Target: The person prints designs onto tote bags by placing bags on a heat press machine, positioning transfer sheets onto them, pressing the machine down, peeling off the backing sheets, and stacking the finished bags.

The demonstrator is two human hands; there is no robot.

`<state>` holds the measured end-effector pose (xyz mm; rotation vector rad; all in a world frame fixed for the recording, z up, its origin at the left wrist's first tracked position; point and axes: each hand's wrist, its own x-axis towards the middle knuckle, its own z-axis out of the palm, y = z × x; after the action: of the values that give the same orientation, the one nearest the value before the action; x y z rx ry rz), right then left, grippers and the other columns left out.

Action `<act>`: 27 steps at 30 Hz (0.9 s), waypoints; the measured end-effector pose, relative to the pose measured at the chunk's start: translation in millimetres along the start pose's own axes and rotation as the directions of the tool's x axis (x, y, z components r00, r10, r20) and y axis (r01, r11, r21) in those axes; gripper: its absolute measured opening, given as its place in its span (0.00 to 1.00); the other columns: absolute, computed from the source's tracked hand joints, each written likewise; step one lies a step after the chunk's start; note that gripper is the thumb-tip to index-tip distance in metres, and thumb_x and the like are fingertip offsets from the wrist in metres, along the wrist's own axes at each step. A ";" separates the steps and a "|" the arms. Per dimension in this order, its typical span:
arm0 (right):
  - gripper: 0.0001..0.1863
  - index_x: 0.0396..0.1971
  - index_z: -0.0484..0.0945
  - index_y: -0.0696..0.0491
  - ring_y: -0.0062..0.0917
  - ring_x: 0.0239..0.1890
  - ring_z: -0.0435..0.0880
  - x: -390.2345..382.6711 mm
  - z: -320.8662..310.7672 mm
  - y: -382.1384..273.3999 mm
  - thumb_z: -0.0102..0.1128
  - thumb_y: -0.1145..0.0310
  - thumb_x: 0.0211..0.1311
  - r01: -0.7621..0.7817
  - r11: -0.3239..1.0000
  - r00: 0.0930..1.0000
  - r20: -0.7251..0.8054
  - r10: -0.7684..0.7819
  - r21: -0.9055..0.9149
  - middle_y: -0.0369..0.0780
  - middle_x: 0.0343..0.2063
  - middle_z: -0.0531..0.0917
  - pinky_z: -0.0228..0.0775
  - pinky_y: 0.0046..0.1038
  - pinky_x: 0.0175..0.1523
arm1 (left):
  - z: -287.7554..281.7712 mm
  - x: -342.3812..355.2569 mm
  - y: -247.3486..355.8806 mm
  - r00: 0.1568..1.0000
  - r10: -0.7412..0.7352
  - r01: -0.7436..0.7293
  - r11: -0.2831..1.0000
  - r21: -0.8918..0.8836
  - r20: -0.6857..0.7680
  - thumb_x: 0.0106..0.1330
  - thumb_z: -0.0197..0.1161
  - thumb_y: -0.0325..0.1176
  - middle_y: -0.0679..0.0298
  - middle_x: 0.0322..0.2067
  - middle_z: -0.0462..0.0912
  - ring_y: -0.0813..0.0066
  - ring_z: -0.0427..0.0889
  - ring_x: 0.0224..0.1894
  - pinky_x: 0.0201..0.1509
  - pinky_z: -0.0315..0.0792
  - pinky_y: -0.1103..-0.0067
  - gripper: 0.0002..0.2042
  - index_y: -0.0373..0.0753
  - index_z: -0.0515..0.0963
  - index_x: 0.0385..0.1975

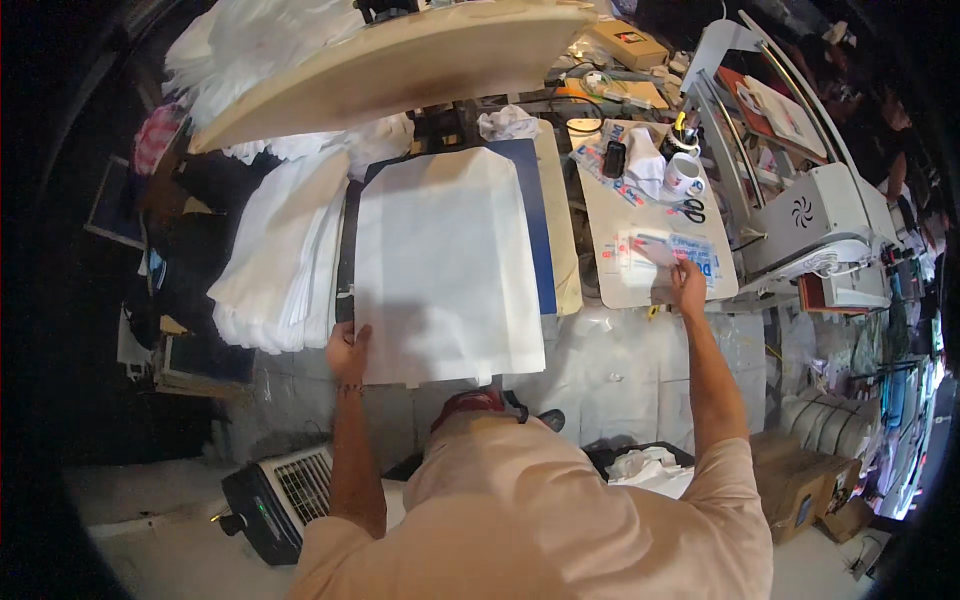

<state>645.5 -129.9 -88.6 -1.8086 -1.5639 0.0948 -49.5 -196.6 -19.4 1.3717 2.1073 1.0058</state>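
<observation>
My left fingers (347,345) are at the lower left edge of a flat, white fabric piece (445,250), laid over a dark blue board (538,225) — pinched or loose, I cannot tell. My right fingers (685,278) meet a thin, pale sheet (654,252) on a rounded tan board (618,285) — grip likewise unclear.

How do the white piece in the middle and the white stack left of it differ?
The white piece lies flat and looks like a single item; the white stack shows many layered edges. The white piece sits nearly straight, while the white stack slants. The white piece looks wider than the white stack. Both are white.
</observation>
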 end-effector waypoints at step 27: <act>0.26 0.58 0.78 0.50 0.43 0.44 0.79 25.5 111.1 -358.3 0.65 0.70 0.56 0.589 0.807 0.808 0.008 -0.589 0.038 0.47 0.49 0.82 0.74 0.42 0.48 | 44.3 24.8 37.4 0.984 0.058 -0.058 0.998 0.007 -0.169 0.58 0.72 0.31 0.60 0.28 0.81 0.68 0.82 0.31 0.33 0.75 0.74 0.14 0.36 0.79 0.43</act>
<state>299.9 -57.9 40.7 -1.2182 -2.0553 -0.1567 -7.3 -149.8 -18.6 1.3997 2.2008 1.1816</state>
